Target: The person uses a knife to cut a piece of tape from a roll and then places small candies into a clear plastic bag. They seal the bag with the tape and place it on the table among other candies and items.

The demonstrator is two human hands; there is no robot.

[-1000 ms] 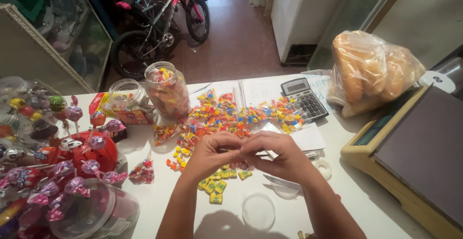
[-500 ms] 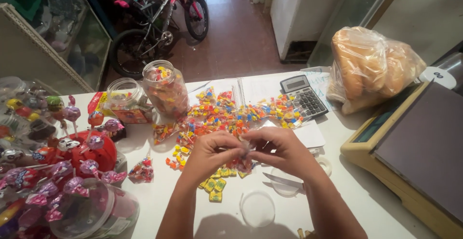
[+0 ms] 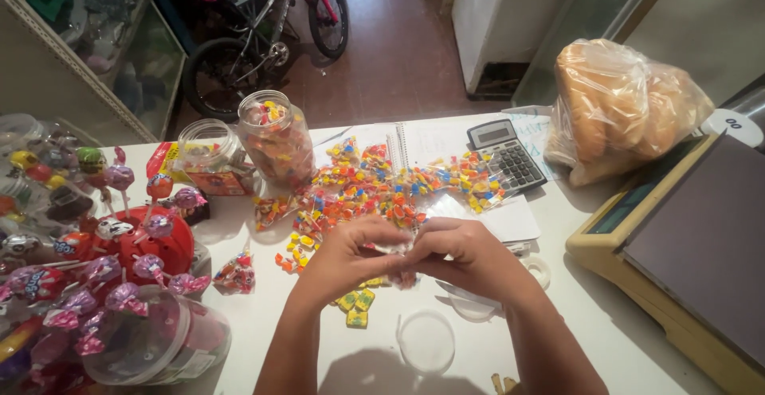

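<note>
Head camera looks down on a white tabletop (image 3: 606, 339) where both hands meet just in front of a spread of small wrapped candies (image 3: 374, 188). Left hand (image 3: 343, 258) and right hand (image 3: 466, 255) touch at the fingertips, and each grip is pinched shut on the same small clear candy bag (image 3: 396, 245), which sits between the two hands, mostly hidden by the fingers. Directly below the hands, nearer the camera than the candy spread, lie a few loose yellow and green candies (image 3: 355, 309) and a round clear lid (image 3: 426, 341). Behind the candy spread stands a clear jar of candies (image 3: 275, 136), with an open spiral notebook (image 3: 414, 140) and a grey calculator (image 3: 506, 152) to its right. Far right of the spread sits a clear bag of bread rolls (image 3: 621, 108) beside a yellow-edged scale (image 3: 685, 251). Left of the spread, a red lollipop stand (image 3: 135, 239) holds wrapped lollipops.
</note>
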